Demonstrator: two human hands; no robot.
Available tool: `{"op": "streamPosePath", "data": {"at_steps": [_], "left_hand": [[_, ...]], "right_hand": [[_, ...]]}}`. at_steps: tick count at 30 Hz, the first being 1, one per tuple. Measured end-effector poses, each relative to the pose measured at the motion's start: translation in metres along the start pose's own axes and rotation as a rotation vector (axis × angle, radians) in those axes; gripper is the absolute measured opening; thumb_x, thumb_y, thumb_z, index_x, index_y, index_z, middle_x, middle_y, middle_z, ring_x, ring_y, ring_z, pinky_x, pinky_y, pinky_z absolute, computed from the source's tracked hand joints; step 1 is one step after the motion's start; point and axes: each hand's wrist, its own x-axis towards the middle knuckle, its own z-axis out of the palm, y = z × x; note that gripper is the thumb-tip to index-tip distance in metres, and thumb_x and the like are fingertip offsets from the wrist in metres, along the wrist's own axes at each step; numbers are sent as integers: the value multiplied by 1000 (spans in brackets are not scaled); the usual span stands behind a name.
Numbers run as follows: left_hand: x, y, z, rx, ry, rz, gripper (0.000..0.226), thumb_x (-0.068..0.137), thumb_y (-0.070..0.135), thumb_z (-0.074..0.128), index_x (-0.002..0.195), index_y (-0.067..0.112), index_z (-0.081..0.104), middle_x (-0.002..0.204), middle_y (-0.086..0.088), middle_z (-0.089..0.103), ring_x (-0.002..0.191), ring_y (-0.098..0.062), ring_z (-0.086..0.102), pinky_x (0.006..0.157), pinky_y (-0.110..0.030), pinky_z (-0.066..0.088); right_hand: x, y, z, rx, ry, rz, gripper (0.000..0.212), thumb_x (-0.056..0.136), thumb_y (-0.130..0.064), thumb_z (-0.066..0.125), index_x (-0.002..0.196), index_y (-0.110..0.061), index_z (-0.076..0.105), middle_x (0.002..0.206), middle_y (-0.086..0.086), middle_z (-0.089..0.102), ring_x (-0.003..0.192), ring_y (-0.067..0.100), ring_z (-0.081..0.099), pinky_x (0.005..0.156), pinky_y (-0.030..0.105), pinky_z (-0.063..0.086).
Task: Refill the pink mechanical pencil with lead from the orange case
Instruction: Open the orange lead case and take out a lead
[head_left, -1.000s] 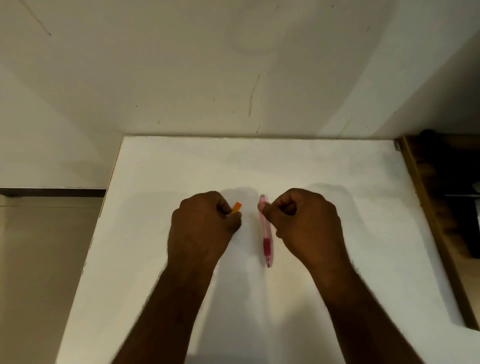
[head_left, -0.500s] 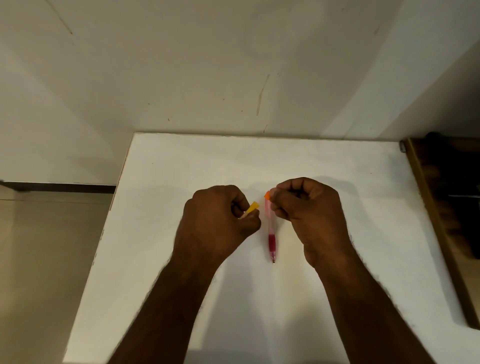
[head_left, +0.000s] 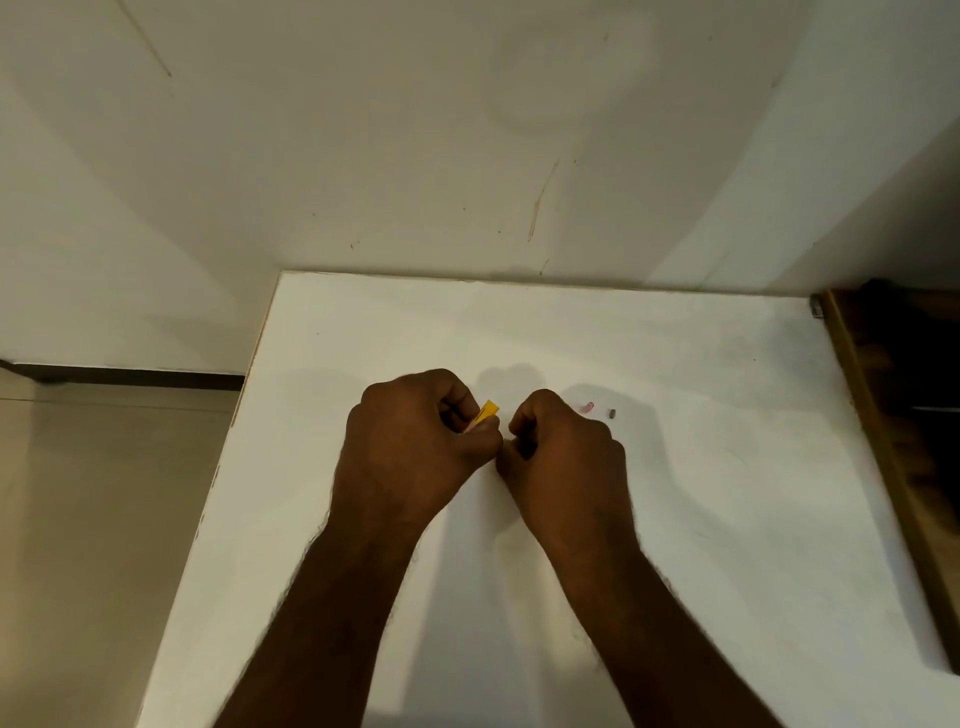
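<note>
A white desk (head_left: 701, 519) is filling the lower part of the view, its far edge running along a pale wall (head_left: 467, 130). A dark wooden shelf (head_left: 904, 441) is standing against the desk's right edge, its contents too dark to make out.

Both forearms are reaching in from the near edge, and the two hands are meeting close together over the middle of the desk, nearer the far edge than the near one. The left hand (head_left: 415, 447) is curling into a fist, its thumb and fingers pinching the orange case (head_left: 485, 412); only the case's upper end is sticking out toward the far edge, tilting to the right, and whatever is lying inside it is not showing. The right hand (head_left: 566, 457) is clenching too, fingertips pressing toward the thumb just beside the left thumb, but what it is gripping cannot be told. The pink pencil itself is not visible; it may be hiding under the right hand.

Just beyond the right hand's knuckles, a small pink cap (head_left: 588, 406) is lying on the desk. A tiny dark piece (head_left: 612, 413) is resting just to the right of it, apart from both hands.
</note>
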Motion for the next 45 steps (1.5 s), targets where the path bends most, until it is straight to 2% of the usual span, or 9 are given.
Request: {"op": "streamPosePath", "data": {"at_steps": [3, 6, 9, 12, 17, 24, 30, 34, 45], "left_hand": [[0, 1, 0, -11, -20, 10, 22, 68, 45, 80, 67, 30, 65, 58, 16, 65, 58, -1, 63, 56, -24, 51], [0, 1, -1, -15, -46, 24, 22, 65, 46, 80, 67, 32, 63, 57, 17, 63, 58, -2, 62, 53, -23, 46], [-1, 4, -2, -23, -78, 85, 20, 67, 48, 78, 71, 33, 66, 61, 21, 63, 59, -1, 61, 52, -17, 41], [-2, 9, -3, -51, -92, 155, 21, 68, 51, 72, 76, 31, 69, 69, 22, 64, 66, -5, 61, 55, -19, 44], [-2, 16, -3, -26, -104, 232, 14, 72, 38, 70, 83, 30, 73, 75, 13, 66, 72, -8, 62, 67, -32, 53], [1, 17, -3, -38, -119, 208, 16, 71, 36, 71, 87, 33, 74, 78, 16, 68, 76, -4, 64, 68, -26, 53], [2, 12, -3, -95, -124, 157, 19, 76, 18, 80, 85, 35, 77, 81, 22, 73, 81, 4, 68, 69, -9, 49], [2, 14, -4, -160, -55, 155, 16, 77, 19, 83, 88, 29, 79, 78, 21, 73, 82, 7, 67, 69, -2, 44], [2, 16, -6, -152, -37, 208, 15, 77, 21, 84, 91, 25, 79, 83, 17, 73, 83, -2, 68, 73, -7, 48]], "right_hand": [[1, 1, -4, 57, 25, 1, 13, 90, -30, 72, 90, -24, 61, 80, -10, 70, 67, 9, 63, 62, 22, 42], [6, 2, -16, 383, 101, 92, 7, 89, -27, 73, 83, -25, 71, 73, -10, 73, 69, 6, 70, 69, 19, 52], [7, -1, -28, 959, -88, 297, 12, 95, -17, 69, 89, -20, 79, 85, 1, 81, 82, 17, 78, 74, 25, 61], [7, 2, -32, 1178, -255, 371, 16, 97, -8, 64, 101, -6, 79, 98, 14, 80, 92, 25, 78, 75, 25, 61], [8, 7, -32, 1245, -264, 416, 16, 96, -4, 63, 98, -6, 79, 99, 16, 80, 86, 21, 79, 72, 24, 61], [10, 8, -33, 1222, -244, 401, 17, 95, -3, 64, 93, -9, 80, 91, 10, 81, 81, 17, 79, 68, 20, 59], [11, 9, -35, 854, -108, 192, 13, 96, -16, 68, 92, -23, 79, 83, -5, 81, 77, 8, 78, 71, 14, 57], [14, 9, -43, 1053, -109, 264, 14, 98, -18, 64, 96, -23, 77, 92, 2, 82, 84, 19, 80, 78, 25, 63], [18, 11, -47, 1150, -140, 319, 13, 89, -7, 73, 101, -12, 73, 85, 8, 81, 79, 26, 80, 68, 25, 62]]}}
